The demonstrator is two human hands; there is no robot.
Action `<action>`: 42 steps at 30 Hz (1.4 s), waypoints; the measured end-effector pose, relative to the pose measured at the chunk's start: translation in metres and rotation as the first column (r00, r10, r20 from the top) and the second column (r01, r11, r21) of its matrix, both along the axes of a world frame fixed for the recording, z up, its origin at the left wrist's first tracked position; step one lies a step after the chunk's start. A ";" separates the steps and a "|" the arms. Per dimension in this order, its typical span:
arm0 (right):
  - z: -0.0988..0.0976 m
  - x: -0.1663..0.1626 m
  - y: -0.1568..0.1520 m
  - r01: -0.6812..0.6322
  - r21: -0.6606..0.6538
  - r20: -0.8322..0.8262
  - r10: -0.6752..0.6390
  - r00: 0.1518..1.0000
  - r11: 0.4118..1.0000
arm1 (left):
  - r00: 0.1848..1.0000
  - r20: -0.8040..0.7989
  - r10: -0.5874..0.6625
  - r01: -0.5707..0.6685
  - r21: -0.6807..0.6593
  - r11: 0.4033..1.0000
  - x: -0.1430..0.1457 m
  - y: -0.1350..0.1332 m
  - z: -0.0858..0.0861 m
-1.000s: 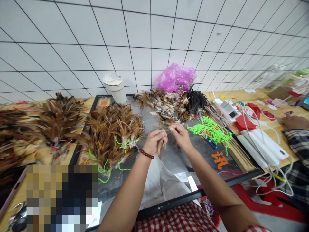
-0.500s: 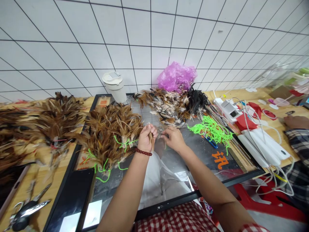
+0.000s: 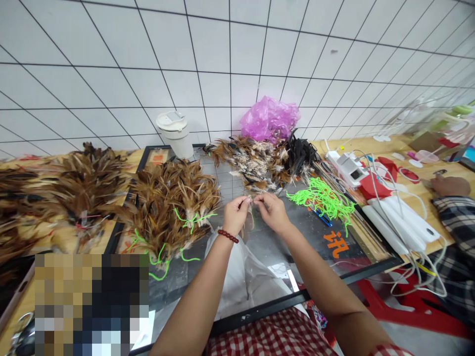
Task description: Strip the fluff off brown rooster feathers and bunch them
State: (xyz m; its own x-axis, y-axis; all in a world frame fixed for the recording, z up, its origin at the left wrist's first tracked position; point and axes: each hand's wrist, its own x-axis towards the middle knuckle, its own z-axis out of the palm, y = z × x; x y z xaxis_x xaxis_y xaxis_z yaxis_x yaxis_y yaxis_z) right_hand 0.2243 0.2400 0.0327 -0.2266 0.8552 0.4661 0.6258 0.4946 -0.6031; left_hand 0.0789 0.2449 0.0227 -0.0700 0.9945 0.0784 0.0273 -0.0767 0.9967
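Left hand (image 3: 236,212), closed on a pale feather (image 3: 243,229), sits beside the pinched right hand (image 3: 272,213), whose hold is unclear, probably for fine control.

The person has two hands, one left hand (image 3: 236,210) and one right hand (image 3: 273,213), plus one beaded bracelet (image 3: 227,236); one co-worker's hand (image 3: 451,186) shows. There is one lidded white cup (image 3: 174,136), one crumpled pink plastic bag (image 3: 270,118), one black-framed glass panel (image 3: 260,312), one cluster of black feathers (image 3: 302,157), one tangle of neon-green cords (image 3: 322,199) and at least two heaps of brown feathers (image 3: 174,198). Single feathers and cords overlap too much to count.
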 end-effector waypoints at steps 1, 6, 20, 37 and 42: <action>0.001 -0.001 -0.001 0.017 -0.007 -0.063 -0.018 0.998 1.000 | 1.000 -0.011 -0.009 0.009 0.004 1.000 0.000 0.000 0.000; 0.003 -0.003 -0.003 0.050 -0.005 -0.189 -0.050 0.981 0.999 | 0.996 -0.045 -0.082 0.082 -0.009 0.997 -0.001 -0.001 -0.002; -0.003 0.004 0.000 -0.103 0.100 0.006 0.102 0.995 0.990 | 0.881 0.454 -0.136 0.238 -0.177 0.955 0.004 -0.007 0.013; -0.018 0.024 0.021 0.297 0.056 0.235 -0.301 0.924 0.953 | 0.805 0.589 -0.069 0.209 -0.173 0.962 -0.001 -0.001 0.008; -0.016 0.022 0.019 0.148 0.100 0.202 -0.166 0.965 0.984 | 0.811 0.581 -0.071 0.212 -0.179 0.961 -0.001 0.000 0.007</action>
